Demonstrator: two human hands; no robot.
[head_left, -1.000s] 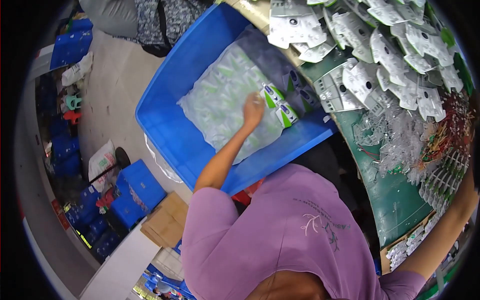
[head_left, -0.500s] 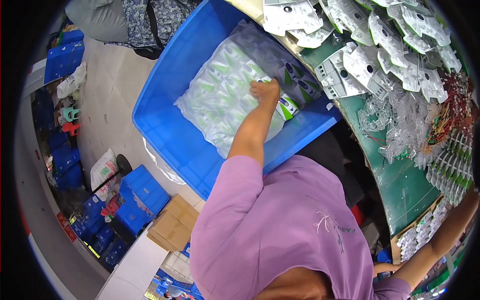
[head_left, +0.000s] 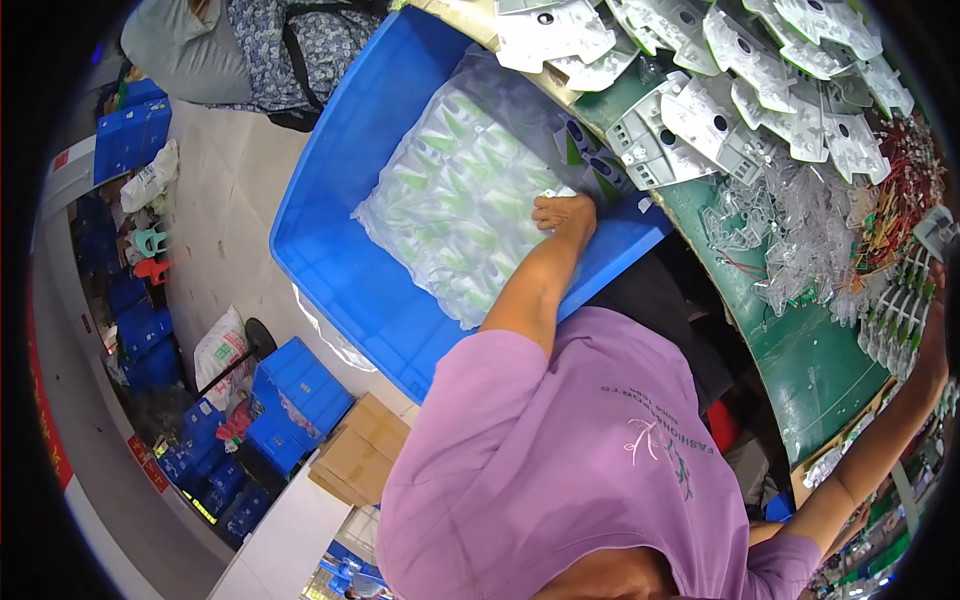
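Inside a big blue bin (head_left: 330, 250), my left hand (head_left: 568, 213) is curled closed over the right part of several bagged white-and-green pieces (head_left: 460, 190). A white edge shows just beyond its fingers; the rest of what they grip is hidden. Far to the right, my right hand (head_left: 938, 285) is partly cut off by the dark rim of the picture. A grey-white plastic part (head_left: 935, 235) stands at its fingertips, gripped there. Beside that hand lies a row of white-and-green pieces (head_left: 895, 320) on the green tabletop (head_left: 800, 370).
Grey-white plastic shells (head_left: 760, 70) are heaped at the table's far end. Nearer lie clear plastic parts (head_left: 790, 240) and red-wired components (head_left: 905, 190). Cardboard boxes (head_left: 365, 440), blue crates (head_left: 290, 400) and a white sack (head_left: 220, 345) stand on the left.
My left hand has moved right and nearer inside the bin; the white-and-green piece beside it is now hidden. My right hand has come up into view with the grey-white part.
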